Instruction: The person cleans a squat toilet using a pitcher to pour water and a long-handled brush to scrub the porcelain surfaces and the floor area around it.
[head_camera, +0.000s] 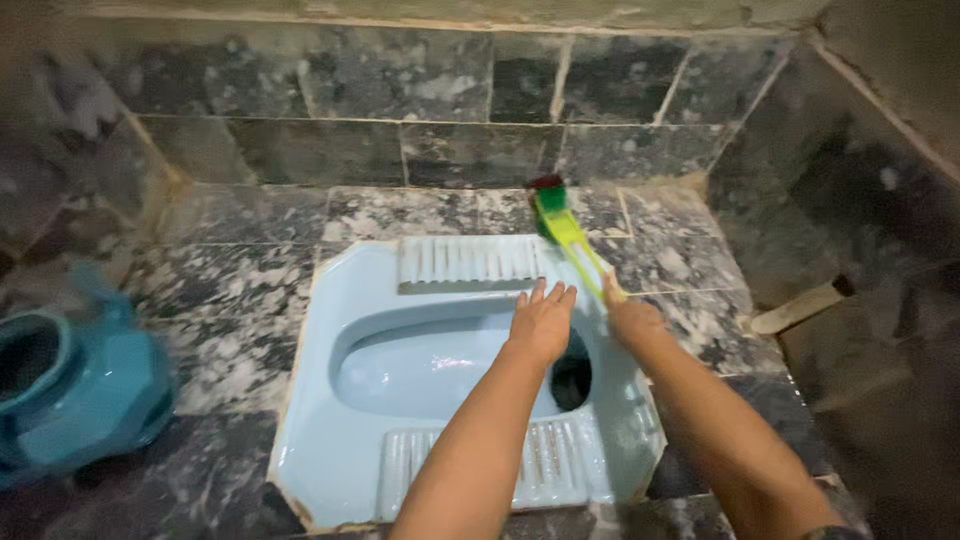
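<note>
A pale blue squat toilet pan (330, 300) is set into a dark marbled tile floor. My right hand (630, 318) grips the handle of a green scrub brush (565, 232); the brush head rests on the tiles just beyond the pan's far right corner. My left hand (542, 320) reaches out over the pan's right side, fingers together and stretched flat, holding nothing, close to the ribbed far footrest (465, 262). The dark drain hole (572, 375) shows just under my left wrist.
A blue plastic water jug (75, 385) stands on the floor at the left. Marbled tile walls (400, 100) close in the back and both sides. A pale pipe or stick end (800, 305) juts from the right wall.
</note>
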